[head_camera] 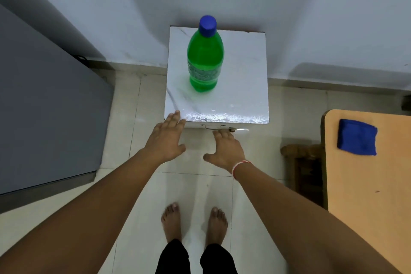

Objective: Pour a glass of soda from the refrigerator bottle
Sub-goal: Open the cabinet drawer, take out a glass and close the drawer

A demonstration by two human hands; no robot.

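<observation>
A green soda bottle (205,60) with a blue cap stands upright on a small white marble-topped stand (242,78) against the wall. My left hand (166,138) reaches forward with fingers spread, its fingertips touching the stand's front left corner. My right hand (224,151) is stretched out flat, fingertips at the stand's front face just below the top, near a small metal latch. Both hands hold nothing. No glass is in view.
A grey refrigerator (49,107) fills the left side. A tan wooden table (373,184) with a folded blue cloth (357,137) stands at the right, with a dark wooden stool (304,169) beside it. My bare feet stand on pale floor tiles (195,187).
</observation>
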